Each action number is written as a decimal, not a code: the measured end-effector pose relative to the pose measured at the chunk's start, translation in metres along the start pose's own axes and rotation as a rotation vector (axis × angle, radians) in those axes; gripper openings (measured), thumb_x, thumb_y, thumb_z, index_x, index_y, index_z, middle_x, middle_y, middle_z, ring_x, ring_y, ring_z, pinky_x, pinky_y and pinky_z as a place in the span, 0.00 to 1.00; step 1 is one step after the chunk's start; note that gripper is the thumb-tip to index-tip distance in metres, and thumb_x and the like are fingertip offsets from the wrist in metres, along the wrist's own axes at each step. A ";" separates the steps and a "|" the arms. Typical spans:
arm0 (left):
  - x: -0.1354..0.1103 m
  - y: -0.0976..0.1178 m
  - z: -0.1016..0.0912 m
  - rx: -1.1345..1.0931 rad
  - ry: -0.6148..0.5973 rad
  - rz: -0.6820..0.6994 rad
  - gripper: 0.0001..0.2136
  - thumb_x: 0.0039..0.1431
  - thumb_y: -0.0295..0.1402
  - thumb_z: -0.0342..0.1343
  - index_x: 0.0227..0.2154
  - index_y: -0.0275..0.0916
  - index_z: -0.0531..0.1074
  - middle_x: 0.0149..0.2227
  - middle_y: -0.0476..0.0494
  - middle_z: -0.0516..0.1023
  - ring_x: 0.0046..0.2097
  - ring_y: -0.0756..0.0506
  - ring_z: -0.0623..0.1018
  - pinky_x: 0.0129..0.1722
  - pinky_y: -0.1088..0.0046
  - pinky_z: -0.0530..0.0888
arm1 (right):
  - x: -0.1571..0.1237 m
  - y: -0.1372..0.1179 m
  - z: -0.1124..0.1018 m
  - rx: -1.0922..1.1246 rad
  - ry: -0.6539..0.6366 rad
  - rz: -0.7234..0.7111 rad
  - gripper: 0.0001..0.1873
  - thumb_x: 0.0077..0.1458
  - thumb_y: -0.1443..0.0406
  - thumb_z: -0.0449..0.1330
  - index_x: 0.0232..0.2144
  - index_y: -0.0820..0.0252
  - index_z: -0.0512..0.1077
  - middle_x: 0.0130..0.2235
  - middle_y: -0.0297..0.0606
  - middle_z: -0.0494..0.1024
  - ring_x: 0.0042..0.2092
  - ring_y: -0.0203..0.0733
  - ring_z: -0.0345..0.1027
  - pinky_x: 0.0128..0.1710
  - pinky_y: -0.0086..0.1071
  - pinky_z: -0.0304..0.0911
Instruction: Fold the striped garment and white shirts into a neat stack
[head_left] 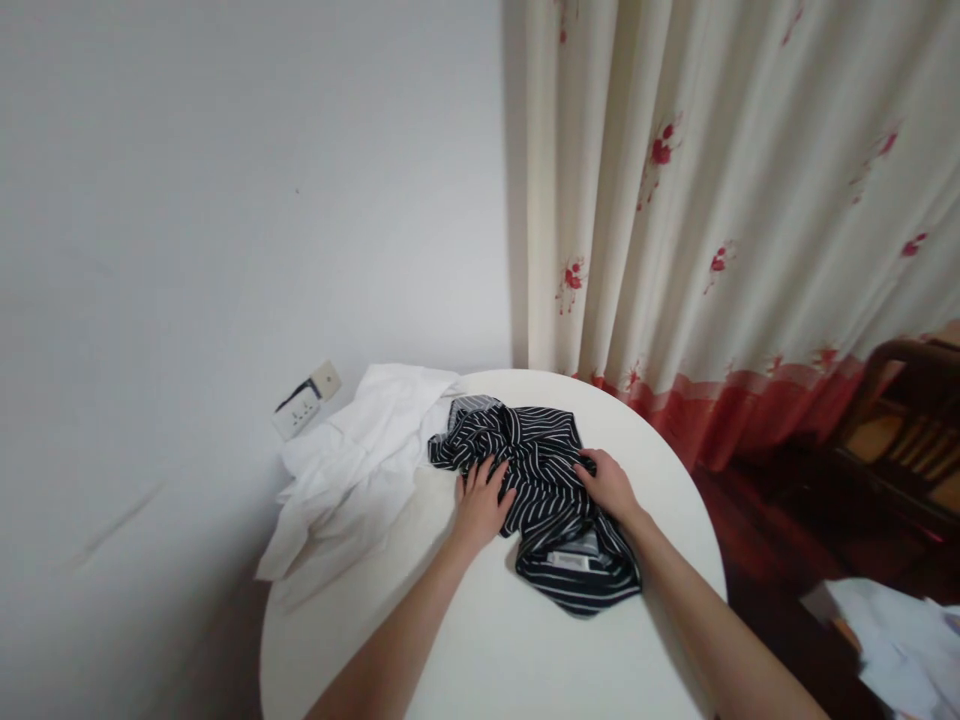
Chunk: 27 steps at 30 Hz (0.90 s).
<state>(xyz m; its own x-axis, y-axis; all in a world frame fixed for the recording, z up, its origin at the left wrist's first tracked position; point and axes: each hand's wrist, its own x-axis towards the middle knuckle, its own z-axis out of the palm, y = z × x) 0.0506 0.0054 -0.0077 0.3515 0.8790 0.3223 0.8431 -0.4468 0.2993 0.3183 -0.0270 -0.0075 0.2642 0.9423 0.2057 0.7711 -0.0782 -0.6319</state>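
Seemingly at a smoothing step, the left hand (480, 505) lies spread on a striped garment (544, 460); the right hand (609, 487) curls at its edge, any pinch unclear; bunched folds call for light, flat drawing-out; white table (495, 655) beneath, white cloth (371, 435) beside.

My left forearm (405, 635) is bare and slants forward and to the right. At its end, my left hand (480, 510) has its back turned upward, the fingers (483, 476) spread and the thumb held apart from them. My right forearm (701, 610), also bare, slants forward and to the left. My right hand (609, 487) points inward with slightly bent fingers; whether they pinch, I cannot tell. My hands do not touch each other.
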 end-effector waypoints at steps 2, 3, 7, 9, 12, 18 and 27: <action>0.002 -0.007 -0.002 0.012 -0.002 -0.018 0.23 0.66 0.37 0.54 0.64 0.49 0.66 0.68 0.39 0.61 0.67 0.31 0.61 0.64 0.39 0.56 | -0.010 -0.005 -0.002 -0.072 -0.022 0.030 0.18 0.62 0.61 0.55 0.53 0.57 0.73 0.53 0.45 0.78 0.54 0.48 0.73 0.54 0.37 0.64; 0.002 -0.010 -0.003 0.021 0.010 -0.034 0.24 0.66 0.37 0.55 0.64 0.48 0.65 0.69 0.38 0.60 0.67 0.30 0.60 0.64 0.39 0.57 | -0.017 -0.007 -0.004 -0.108 -0.032 0.054 0.18 0.62 0.62 0.54 0.52 0.57 0.73 0.51 0.46 0.79 0.52 0.49 0.74 0.52 0.38 0.65; 0.002 -0.015 -0.006 0.045 0.119 -0.052 0.26 0.63 0.30 0.56 0.64 0.46 0.65 0.70 0.37 0.57 0.70 0.28 0.54 0.64 0.42 0.58 | -0.052 -0.002 -0.018 -0.250 -0.039 0.212 0.17 0.63 0.65 0.48 0.49 0.58 0.73 0.39 0.50 0.82 0.41 0.53 0.78 0.41 0.42 0.67; 0.002 -0.015 -0.006 0.019 0.169 -0.050 0.27 0.61 0.28 0.57 0.64 0.45 0.65 0.69 0.36 0.57 0.70 0.29 0.55 0.65 0.45 0.58 | -0.069 0.007 -0.030 -0.340 -0.026 0.307 0.17 0.63 0.65 0.47 0.46 0.58 0.74 0.37 0.51 0.81 0.39 0.53 0.78 0.38 0.41 0.66; 0.004 -0.013 -0.004 -0.123 0.164 -0.071 0.25 0.61 0.27 0.57 0.62 0.41 0.68 0.63 0.34 0.67 0.65 0.32 0.65 0.64 0.50 0.63 | -0.088 0.022 -0.047 -0.420 -0.027 0.396 0.17 0.63 0.63 0.46 0.42 0.58 0.75 0.36 0.52 0.81 0.38 0.54 0.77 0.36 0.42 0.65; 0.012 -0.005 0.003 -0.368 0.132 -0.043 0.15 0.59 0.24 0.53 0.46 0.42 0.78 0.48 0.41 0.79 0.53 0.39 0.77 0.58 0.58 0.72 | -0.088 0.022 -0.066 -0.263 0.186 0.189 0.21 0.65 0.58 0.47 0.46 0.61 0.75 0.46 0.53 0.78 0.48 0.55 0.72 0.49 0.43 0.64; 0.015 0.004 0.006 -0.588 0.227 -0.144 0.14 0.57 0.35 0.61 0.46 0.40 0.72 0.48 0.42 0.78 0.53 0.41 0.77 0.56 0.62 0.72 | -0.020 -0.031 -0.034 -0.238 -0.051 -0.153 0.28 0.62 0.54 0.58 0.61 0.61 0.67 0.60 0.50 0.70 0.58 0.55 0.66 0.59 0.42 0.59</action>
<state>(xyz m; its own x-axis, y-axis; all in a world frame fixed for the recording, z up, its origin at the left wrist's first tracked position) 0.0617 0.0175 -0.0069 0.1020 0.9086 0.4050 0.4885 -0.4004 0.7753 0.3092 -0.0549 0.0336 0.1099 0.9636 0.2437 0.9155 -0.0026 -0.4024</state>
